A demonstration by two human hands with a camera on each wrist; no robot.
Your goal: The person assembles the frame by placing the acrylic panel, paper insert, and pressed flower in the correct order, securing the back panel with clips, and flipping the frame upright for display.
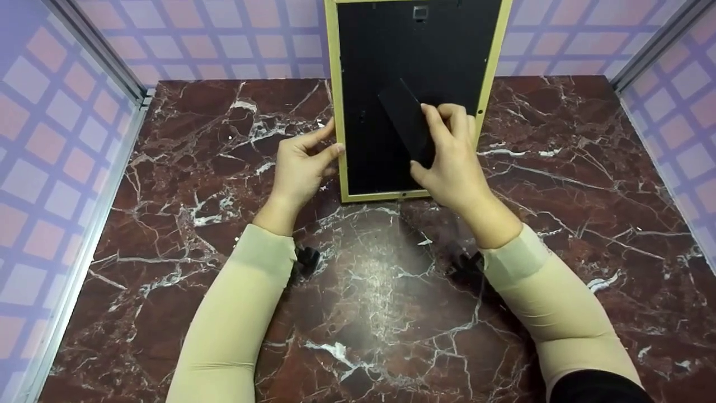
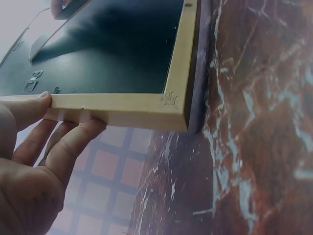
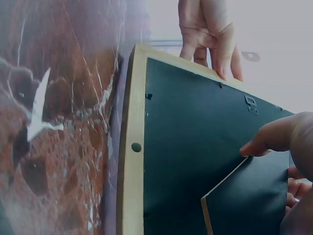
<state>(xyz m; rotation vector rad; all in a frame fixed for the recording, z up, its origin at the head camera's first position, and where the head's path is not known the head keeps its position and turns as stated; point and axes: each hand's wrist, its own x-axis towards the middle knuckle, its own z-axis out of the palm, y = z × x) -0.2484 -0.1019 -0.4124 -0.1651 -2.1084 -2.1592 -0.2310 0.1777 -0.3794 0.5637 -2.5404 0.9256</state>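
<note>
A picture frame (image 1: 337, 84) with a pale yellow wooden border stands upright on the table, its black backing (image 1: 369, 157) facing me. My left hand (image 1: 299, 168) grips the frame's left side; in the left wrist view the thumb lies on the back of the border (image 2: 127, 103) and the fingers on its outer side. A black stand leg (image 1: 404, 120) slants out across the backing. My right hand (image 1: 454, 154) pinches this leg along its right edge. In the right wrist view the thumb tip presses near the edge of the stand leg (image 3: 244, 191), with other fingers partly hidden behind it.
The tabletop (image 1: 358, 313) is dark red with white marble veins. A checked purple and pink wall (image 1: 240, 39) rises behind the frame, with similar panels at both sides. Metal hangers (image 1: 420, 13) sit on the backing.
</note>
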